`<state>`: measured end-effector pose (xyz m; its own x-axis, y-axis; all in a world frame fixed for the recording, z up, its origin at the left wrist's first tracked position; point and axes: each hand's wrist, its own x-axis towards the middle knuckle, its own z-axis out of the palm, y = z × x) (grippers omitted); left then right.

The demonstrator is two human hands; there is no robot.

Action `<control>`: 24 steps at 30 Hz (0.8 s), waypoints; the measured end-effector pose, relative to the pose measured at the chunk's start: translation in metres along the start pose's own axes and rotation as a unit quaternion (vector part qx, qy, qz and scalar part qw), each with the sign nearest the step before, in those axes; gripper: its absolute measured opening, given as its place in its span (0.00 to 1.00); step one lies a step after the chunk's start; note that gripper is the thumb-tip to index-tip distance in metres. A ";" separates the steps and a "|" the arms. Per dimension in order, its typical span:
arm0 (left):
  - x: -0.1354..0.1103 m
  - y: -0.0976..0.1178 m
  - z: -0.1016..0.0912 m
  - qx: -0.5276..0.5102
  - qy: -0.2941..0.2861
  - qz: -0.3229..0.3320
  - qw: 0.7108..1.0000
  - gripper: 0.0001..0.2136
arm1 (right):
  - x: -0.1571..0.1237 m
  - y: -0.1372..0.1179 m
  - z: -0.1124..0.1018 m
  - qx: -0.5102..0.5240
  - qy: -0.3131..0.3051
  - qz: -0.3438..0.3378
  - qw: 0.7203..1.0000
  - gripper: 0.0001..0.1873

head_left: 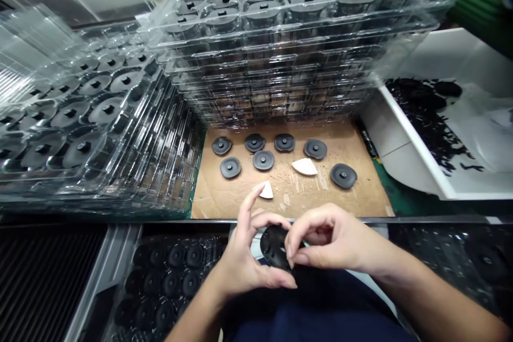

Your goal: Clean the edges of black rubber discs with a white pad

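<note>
A round black plastic disc (273,246) is held up in front of my body. My left hand (250,251) grips it by the rim, thumb below and fingers above. At the disc's right side, my right hand (324,238) is closed in a pinch; whatever lies between its fingertips is too small to make out. Several dark discs with a small central stub, one of them a grey disc (263,160), lie apart on a cardboard sheet (224,203). Among them are a white, pointed piece (305,166) and a smaller white piece (266,190), just beyond my left fingertips.
Stacked clear trays (280,59) full of discs rise behind the cardboard. Another tray stack (160,133) stands left. On the right, a white bin (417,144) holds black scraps. Below the table edge is a tray of black discs (170,280).
</note>
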<state>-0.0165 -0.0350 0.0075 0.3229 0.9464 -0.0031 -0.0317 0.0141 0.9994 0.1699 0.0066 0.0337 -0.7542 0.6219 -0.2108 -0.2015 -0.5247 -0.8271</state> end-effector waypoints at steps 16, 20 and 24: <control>0.026 -0.003 0.002 0.139 -0.042 0.039 0.989 0.49 | -0.015 0.003 -0.019 -0.113 0.136 0.015 0.984 0.10; 0.035 0.009 0.003 0.243 -0.048 0.038 0.968 0.49 | -0.014 -0.005 -0.025 -0.148 0.136 0.022 0.979 0.08; 0.039 0.011 0.008 0.291 -0.042 0.043 0.955 0.50 | -0.017 -0.006 -0.030 -0.186 0.146 0.008 0.972 0.03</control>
<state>0.0034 -0.0008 0.0183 0.4180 0.9066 0.0583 0.4615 -0.2672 0.8459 0.2024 0.0168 0.0260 -0.5349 0.7826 -0.3186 0.0898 -0.3222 -0.9424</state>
